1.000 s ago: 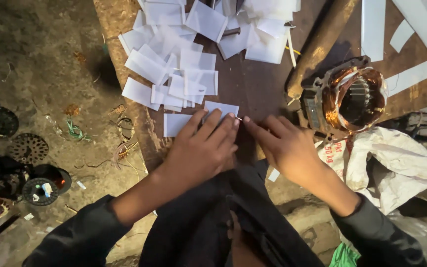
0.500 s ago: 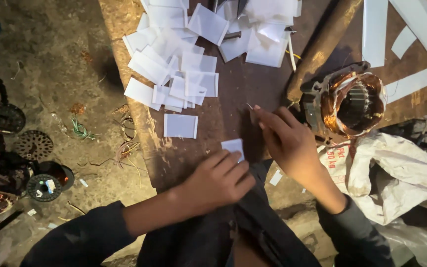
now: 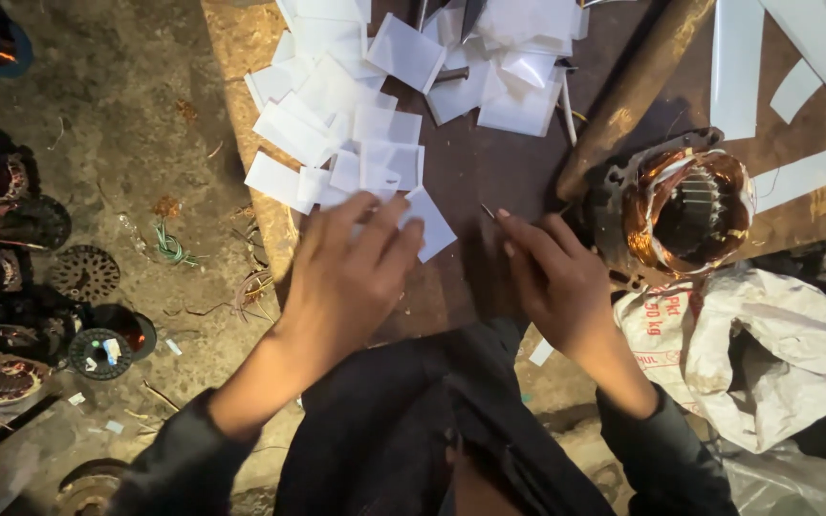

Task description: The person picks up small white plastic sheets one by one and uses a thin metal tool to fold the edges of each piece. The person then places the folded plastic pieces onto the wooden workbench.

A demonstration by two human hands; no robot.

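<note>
Nearest the camera, person's dark lap and sleeves are filling the bottom of the view.

Left hand (image 3: pixel 341 287) is lying palm-down on the wooden table (image 3: pixel 470 182), fingers (image 3: pixel 375 225) spread a bit and flat, pressing on a white paper slip (image 3: pixel 432 222) at the near edge of the pile; the slip is sticking out to the right from under the fingertips. Not pinching it, just pressing it down.

Right hand (image 3: pixel 552 277) is resting just beside, fingers held close together, index and thumb seeming to be pinching a thin dark tool or pin (image 3: pixel 487 211) whose tip is pointing toward the slip's corner. Grip is partly hidden, so can't be sure.

Right of that hand, a motor stator (image 3: pixel 685 205) w/ copper windings is sitting on the table edge, and a white sack (image 3: pixel 767 344) is lying below it. A brown pipe (image 3: pixel 638 86) is leaning diagonally behind the stator.

Farther up, the pile of cut slips (image 3: pixel 356 105) is spreading over the table, approx. dozens already cut, loose and unsorted. Long uncut white strips (image 3: pixel 733 62) are lying at far right.

Judging progress: plenty of slips cut, one being handled now, none looking fitted into the stator slots as far as visible, so most of the work looks like it's remaining.

On the floor at left, more stators and parts (image 3: pixel 11 248) are lying about.
</note>
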